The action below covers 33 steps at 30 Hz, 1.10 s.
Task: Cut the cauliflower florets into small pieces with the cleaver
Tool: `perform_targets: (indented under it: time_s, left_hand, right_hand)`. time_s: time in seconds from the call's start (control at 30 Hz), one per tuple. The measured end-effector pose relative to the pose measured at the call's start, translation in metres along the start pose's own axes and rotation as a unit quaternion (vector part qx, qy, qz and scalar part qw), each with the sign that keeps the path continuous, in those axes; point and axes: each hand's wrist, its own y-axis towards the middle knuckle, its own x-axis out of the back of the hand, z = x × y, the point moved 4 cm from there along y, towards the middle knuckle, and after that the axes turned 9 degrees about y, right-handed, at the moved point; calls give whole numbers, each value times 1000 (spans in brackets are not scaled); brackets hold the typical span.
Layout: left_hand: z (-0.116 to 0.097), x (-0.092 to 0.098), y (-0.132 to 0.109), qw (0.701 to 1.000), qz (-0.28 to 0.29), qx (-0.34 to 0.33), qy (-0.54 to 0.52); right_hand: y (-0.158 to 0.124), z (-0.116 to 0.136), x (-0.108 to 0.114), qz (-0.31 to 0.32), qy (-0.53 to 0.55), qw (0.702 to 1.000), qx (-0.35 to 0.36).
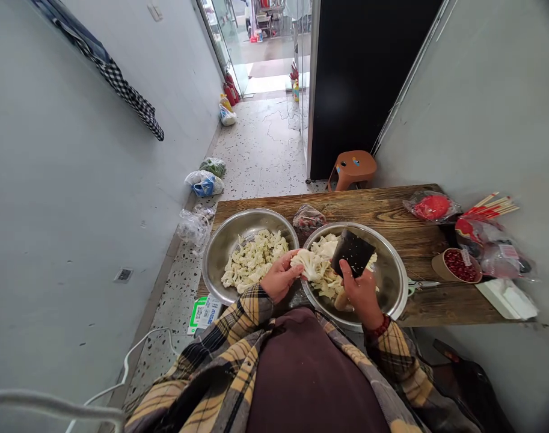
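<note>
Between the two bowls, my left hand (281,278) is closed around a piece of cauliflower (309,264), its white head pointing right. My right hand (362,293) grips a cleaver (353,251) with a dark, wide blade flecked with white bits; part of a light wooden handle shows below the hand. The blade is tilted up beside the cauliflower, over the right metal bowl (394,264). Larger cauliflower pieces (325,245) lie in that bowl, partly hidden by my hands. The left metal bowl (214,246) contains many small cut florets (256,258).
Both bowls stand on a wooden table (373,207). Scissors (421,284) lie right of them, near a tub of red beans or berries (461,264), a tissue pack (509,299) and bagged goods. Behind the table are an orange stool (353,168) and bags (204,182) on the floor.
</note>
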Motion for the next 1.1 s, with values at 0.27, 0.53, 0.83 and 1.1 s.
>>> perform_targets:
  time_s: [0.27, 0.53, 0.83, 1.1]
  left_hand:
    - [-2, -4, 1, 1000, -13, 21, -15]
    - [-4, -13, 14, 996, -42, -25, 71]
    - [-11, -16, 15, 984, -27, -35, 175]
    - [-16, -15, 11, 969, -30, -45, 240]
  right_hand:
    - [16, -23, 33, 34, -181, 978, 98]
    - [-23, 42, 15, 109, -112, 958, 241]
    - [-28, 49, -1, 174, -138, 931, 291]
    - [-28, 46, -5, 162, -163, 929, 291]
